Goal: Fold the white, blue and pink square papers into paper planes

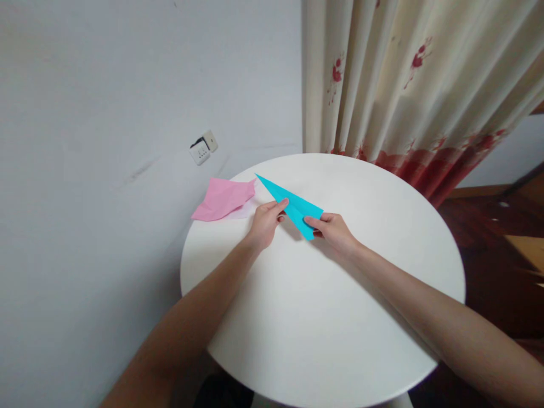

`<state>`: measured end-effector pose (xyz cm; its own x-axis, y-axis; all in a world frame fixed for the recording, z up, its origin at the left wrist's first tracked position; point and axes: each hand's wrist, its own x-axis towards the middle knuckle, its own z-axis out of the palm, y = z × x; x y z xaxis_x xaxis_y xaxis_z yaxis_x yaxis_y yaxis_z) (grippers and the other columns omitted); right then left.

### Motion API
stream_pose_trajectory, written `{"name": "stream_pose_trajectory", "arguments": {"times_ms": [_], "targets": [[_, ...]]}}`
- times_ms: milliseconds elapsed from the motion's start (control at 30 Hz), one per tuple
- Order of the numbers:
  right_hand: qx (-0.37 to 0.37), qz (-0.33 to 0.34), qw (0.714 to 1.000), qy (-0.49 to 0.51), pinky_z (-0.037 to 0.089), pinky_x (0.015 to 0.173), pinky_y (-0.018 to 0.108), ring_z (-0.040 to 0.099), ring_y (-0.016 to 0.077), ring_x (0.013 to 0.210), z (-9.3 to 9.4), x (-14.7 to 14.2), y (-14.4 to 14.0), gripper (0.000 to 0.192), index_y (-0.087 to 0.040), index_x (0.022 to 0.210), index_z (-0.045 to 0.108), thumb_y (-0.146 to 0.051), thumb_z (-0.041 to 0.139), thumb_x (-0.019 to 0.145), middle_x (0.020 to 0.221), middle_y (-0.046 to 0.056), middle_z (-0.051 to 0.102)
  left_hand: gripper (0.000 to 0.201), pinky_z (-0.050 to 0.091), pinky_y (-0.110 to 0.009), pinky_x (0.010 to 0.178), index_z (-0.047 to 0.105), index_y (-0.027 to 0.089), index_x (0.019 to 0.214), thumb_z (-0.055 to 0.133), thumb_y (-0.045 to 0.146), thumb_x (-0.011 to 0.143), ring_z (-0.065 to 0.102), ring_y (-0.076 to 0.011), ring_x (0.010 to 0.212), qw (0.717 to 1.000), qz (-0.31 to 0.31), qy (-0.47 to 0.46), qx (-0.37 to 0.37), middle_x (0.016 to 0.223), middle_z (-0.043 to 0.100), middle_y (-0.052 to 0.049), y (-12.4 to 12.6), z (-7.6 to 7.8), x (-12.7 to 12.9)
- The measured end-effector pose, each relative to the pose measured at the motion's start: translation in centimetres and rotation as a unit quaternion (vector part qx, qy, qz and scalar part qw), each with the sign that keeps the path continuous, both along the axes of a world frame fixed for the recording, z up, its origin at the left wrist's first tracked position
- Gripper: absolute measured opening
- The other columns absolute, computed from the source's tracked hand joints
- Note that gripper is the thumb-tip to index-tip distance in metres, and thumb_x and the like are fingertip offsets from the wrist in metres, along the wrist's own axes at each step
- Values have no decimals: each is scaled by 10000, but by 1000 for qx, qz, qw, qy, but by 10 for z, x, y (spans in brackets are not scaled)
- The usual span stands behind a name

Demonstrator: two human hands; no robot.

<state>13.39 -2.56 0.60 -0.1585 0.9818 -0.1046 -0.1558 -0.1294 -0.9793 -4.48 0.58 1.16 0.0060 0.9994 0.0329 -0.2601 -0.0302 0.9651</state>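
Between my hands, above the round white table point(361, 306), I hold a blue folded paper plane point(293, 205) with its sharp tip pointing to the far left. My left hand point(266, 222) pinches its near edge around the middle, thumb on top. At the wide rear end, my right hand point(334, 228) grips the paper, with the thumb on top and the fingers partly hidden underneath. A crumpled pink sheet of paper point(225, 198) lies at the table's far left edge, beside the plane's tip, with white paper point(242, 212) partly showing under it.
A pale wall point(106, 141) with a socket point(199, 152) runs along the left side. Behind the table hangs a cream curtain point(382, 85) with red flower patterns. Dark floor point(480, 238) shows at the right.
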Motion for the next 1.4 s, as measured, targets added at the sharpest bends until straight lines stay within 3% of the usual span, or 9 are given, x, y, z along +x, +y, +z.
{"name": "stream_pose_trajectory", "arguments": {"times_ms": [133,333,467,700,933,1033,1167,1400], "targets": [[47,-25,998,-19,454,631,286,579,145,643,3,7,5,375,-135,770,737,-481,802,640,753,66,710,313,324,-266,596,690,127,682,782,423,727,475,-104,619,996,-59,61,4,684,613,-30,-3,-1,-2],[55,6,995,-83,346,488,258,463,107,514,3,10,7,353,-137,658,693,-481,772,642,591,16,625,316,330,-283,607,701,129,684,792,430,708,505,-127,616,988,-113,105,-5,652,620,-29,-12,-6,8],[39,37,995,-88,354,483,253,461,104,507,4,9,5,344,-132,657,690,-465,773,635,569,3,602,329,354,-280,620,699,132,671,781,448,716,532,-135,646,994,-75,82,2,677,635,-41,-8,-2,4],[12,93,991,-92,397,476,254,511,120,504,6,9,-1,290,-122,652,701,-399,784,631,594,39,650,264,300,-239,547,742,142,747,822,380,665,465,-91,634,998,57,7,21,694,584,-19,7,9,-13],[1,111,990,-90,430,487,265,537,133,517,4,8,-3,275,-123,665,710,-383,788,627,627,56,674,309,351,-220,577,747,153,807,839,403,651,498,-88,656,994,101,-29,9,717,585,-14,15,8,-24],[7,99,991,-88,397,477,258,507,121,503,6,7,-2,285,-126,639,695,-396,783,621,590,36,640,326,399,-227,627,739,164,843,807,447,697,551,-108,707,999,45,-26,-11,781,635,-30,11,5,-18],[22,50,994,-95,366,482,256,474,111,509,7,7,2,305,-132,643,682,-424,768,622,569,13,601,329,466,-301,739,714,139,747,791,457,715,594,-158,730,998,-63,16,-23,769,671,-61,-2,1,-2],[29,55,994,-94,315,466,243,417,91,500,3,5,3,370,-144,645,644,-492,768,633,548,-24,537,348,473,-353,770,734,116,751,817,444,671,621,-188,701,991,-115,55,-48,744,703,-80,-19,-4,16]]}}
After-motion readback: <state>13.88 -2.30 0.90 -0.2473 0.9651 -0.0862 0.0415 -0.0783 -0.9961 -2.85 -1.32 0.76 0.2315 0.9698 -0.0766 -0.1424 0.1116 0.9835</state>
